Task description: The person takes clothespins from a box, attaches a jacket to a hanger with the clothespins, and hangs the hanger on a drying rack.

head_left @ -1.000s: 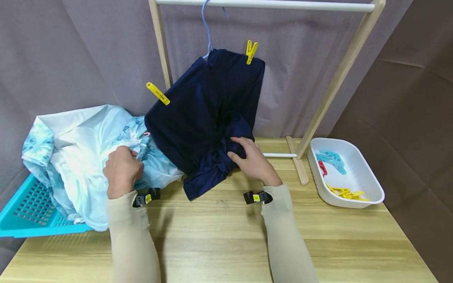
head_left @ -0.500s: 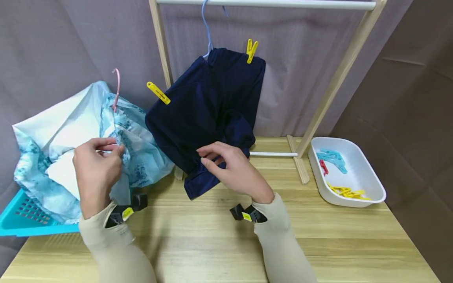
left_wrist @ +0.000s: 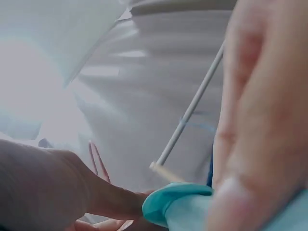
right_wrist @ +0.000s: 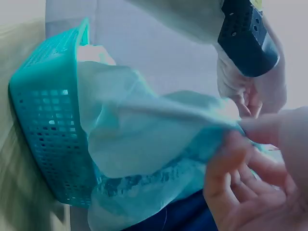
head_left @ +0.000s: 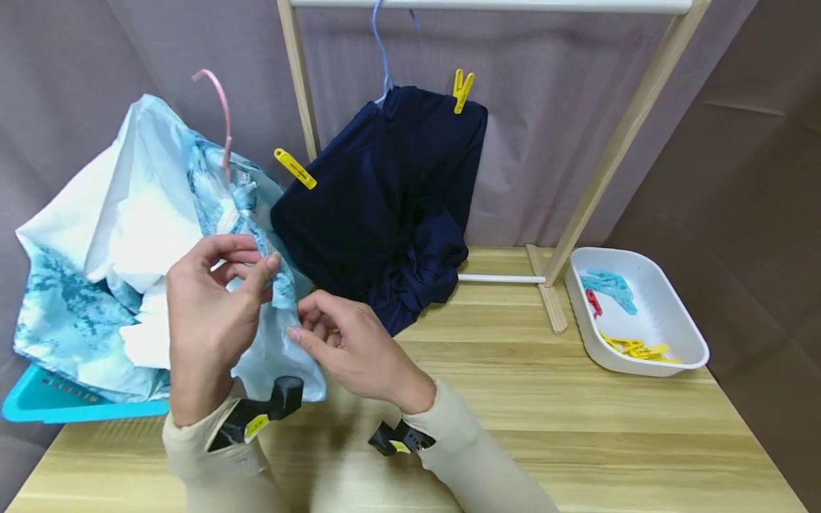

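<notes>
A light blue and white patterned garment (head_left: 83,299) rises out of the turquoise basket (head_left: 83,411), with the hook of a pink hanger (head_left: 226,117) sticking up from it. My left hand (head_left: 205,320) pinches the garment's edge between thumb and fingers, below the hook. Just to its right, my right hand (head_left: 362,349) pinches a lower part of the same cloth. In the right wrist view the garment (right_wrist: 139,139) stretches from the basket (right_wrist: 45,115) to my right hand (right_wrist: 255,183). The hanger's lower part is hidden within the cloth.
A navy garment (head_left: 353,228) hangs by a blue hanger (head_left: 383,57) from the rack (head_left: 500,6), with yellow clothespins (head_left: 295,169) at its shoulders. To the right, a white tub (head_left: 695,353) holds blue, red and yellow clothespins. The wooden table (head_left: 577,456) lies below.
The light blue garment and pink hanger have risen with my left hand. My right hand has left the navy garment, moved left and taken hold of the light blue one.
</notes>
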`<act>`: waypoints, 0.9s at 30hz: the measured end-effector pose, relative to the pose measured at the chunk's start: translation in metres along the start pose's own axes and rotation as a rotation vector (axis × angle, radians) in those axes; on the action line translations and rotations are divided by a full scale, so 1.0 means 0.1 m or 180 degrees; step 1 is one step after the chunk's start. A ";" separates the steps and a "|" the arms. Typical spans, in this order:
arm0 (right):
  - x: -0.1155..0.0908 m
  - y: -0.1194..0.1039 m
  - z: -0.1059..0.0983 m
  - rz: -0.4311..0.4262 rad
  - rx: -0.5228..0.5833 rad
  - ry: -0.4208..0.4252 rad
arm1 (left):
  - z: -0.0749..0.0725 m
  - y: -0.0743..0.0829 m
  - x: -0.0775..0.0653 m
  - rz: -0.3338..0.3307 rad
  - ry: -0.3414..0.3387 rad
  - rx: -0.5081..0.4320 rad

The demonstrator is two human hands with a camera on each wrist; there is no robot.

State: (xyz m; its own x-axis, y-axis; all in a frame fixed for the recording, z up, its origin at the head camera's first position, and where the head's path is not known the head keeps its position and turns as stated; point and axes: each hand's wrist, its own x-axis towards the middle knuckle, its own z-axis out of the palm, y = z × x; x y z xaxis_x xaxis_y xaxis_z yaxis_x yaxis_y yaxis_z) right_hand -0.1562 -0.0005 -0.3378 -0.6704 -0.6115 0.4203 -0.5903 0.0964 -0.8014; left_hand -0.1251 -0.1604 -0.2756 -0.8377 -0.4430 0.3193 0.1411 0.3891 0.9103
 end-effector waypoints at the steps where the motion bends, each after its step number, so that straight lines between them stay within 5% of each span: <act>1: 0.00 0.00 -0.01 -0.0035 0.0003 0.0055 | 0.03 0.02 -0.01 0.0021 -0.0023 -0.0078; 4: -0.01 0.01 -0.10 -0.0115 -0.0019 0.0200 | 0.09 0.05 -0.03 0.0224 -0.0117 -0.0122; 7: -0.03 0.01 -0.24 -0.0094 -0.0112 0.0369 | 0.07 0.05 -0.05 0.0599 -0.0548 0.0104; 12: -0.08 -0.01 -0.51 0.0200 -0.0140 0.0746 | -0.07 -0.06 -0.08 0.1311 -0.1456 0.1076; 15: -0.11 -0.03 -0.63 0.0316 -0.0080 0.0879 | -0.08 -0.20 -0.09 0.1395 -0.1676 0.1694; 17: -0.13 -0.06 -0.69 0.0326 -0.0065 0.0925 | -0.05 -0.30 -0.11 0.1266 -0.1794 0.1991; 22: -0.17 -0.12 -0.77 0.0242 -0.0070 0.0985 | 0.08 -0.54 -0.16 0.1084 -0.1814 0.2389; 27: -0.21 -0.18 -0.82 0.0048 -0.0155 0.1030 | 0.16 -0.67 -0.13 0.0979 -0.1121 0.2117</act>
State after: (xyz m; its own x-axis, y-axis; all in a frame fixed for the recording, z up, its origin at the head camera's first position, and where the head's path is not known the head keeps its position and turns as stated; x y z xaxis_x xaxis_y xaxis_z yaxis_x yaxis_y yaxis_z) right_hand -0.1684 0.0751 -0.2976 -0.7827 -0.3292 0.5282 -0.5948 0.1456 -0.7906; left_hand -0.1325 -0.1677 -0.3452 -0.9450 -0.0010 0.3272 0.1420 0.8996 0.4129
